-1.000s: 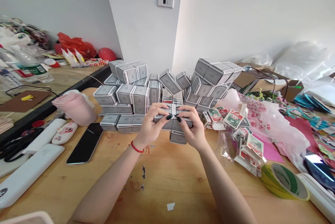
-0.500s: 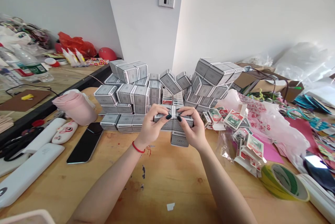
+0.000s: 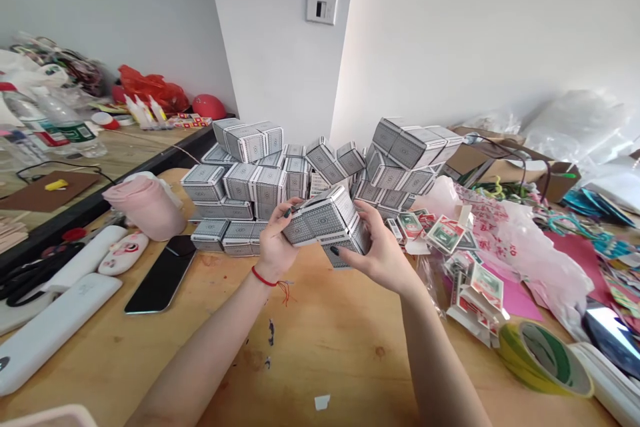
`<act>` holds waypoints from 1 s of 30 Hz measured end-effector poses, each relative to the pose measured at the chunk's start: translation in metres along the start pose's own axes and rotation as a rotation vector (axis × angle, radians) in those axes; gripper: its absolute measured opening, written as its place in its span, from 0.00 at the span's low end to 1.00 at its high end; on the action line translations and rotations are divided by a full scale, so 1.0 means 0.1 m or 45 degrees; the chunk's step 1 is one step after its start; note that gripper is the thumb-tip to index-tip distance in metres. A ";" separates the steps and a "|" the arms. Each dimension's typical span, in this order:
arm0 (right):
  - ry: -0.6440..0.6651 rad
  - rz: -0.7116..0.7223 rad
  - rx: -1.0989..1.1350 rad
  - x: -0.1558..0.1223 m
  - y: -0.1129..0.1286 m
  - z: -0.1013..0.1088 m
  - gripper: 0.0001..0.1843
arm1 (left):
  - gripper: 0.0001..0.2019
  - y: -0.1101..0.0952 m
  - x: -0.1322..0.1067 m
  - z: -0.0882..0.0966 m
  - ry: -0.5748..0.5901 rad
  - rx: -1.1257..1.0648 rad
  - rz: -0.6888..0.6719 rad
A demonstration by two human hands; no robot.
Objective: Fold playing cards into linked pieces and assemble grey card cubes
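Note:
Between my two hands is a joined block of playing card boxes (image 3: 323, 219), grey-patterned with white edges, tilted above the wooden table. My left hand (image 3: 280, 240) grips its left end, with the thumb on the near upper edge. At the right end, my right hand (image 3: 383, 247) has its thumb low on the near face and its fingers behind. Just beyond stand stacks of the same grey boxes, one group at the left (image 3: 240, 187) and another at the right (image 3: 405, 160). The underside of the held block is hidden.
Left of my arms lie a black phone (image 3: 161, 275), a pink roll (image 3: 145, 204) and a white power bank (image 3: 57, 334). On the right are opened red-and-green card boxes (image 3: 445, 232), a crumpled plastic bag (image 3: 520, 234) and a yellow-green tape roll (image 3: 547, 357). A paper scrap (image 3: 322, 402) lies in front.
The held block has turned and tilted, showing more of its top and right side. My right hand has shifted its grip to the right end, and my left hand has moved slightly left.

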State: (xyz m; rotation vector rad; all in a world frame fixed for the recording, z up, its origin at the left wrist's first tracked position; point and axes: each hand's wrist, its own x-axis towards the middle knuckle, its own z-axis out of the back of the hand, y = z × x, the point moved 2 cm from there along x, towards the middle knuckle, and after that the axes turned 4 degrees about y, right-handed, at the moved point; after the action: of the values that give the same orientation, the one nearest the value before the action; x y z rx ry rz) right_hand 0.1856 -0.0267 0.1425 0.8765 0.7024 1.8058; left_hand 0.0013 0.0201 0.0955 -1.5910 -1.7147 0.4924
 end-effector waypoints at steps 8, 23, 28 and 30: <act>-0.158 0.098 -0.141 0.01 0.05 0.03 0.33 | 0.29 -0.14 0.04 0.03 0.569 0.703 -0.101; -0.056 0.338 0.127 0.05 0.02 -0.02 0.39 | 0.19 -0.37 -0.11 -0.24 0.683 1.307 -0.561; -0.086 0.238 0.131 0.03 0.03 0.00 0.34 | 0.18 -0.36 -0.12 -0.24 0.711 1.316 -0.555; -0.084 0.209 0.137 0.03 0.03 0.00 0.32 | 0.18 -0.35 -0.12 -0.24 0.717 1.334 -0.544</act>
State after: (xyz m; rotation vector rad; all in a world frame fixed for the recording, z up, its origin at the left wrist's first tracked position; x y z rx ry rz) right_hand 0.1833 -0.0255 0.1455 1.0874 0.7081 1.8873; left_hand -0.0061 -0.0019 0.1330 -0.5064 -1.0067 0.5236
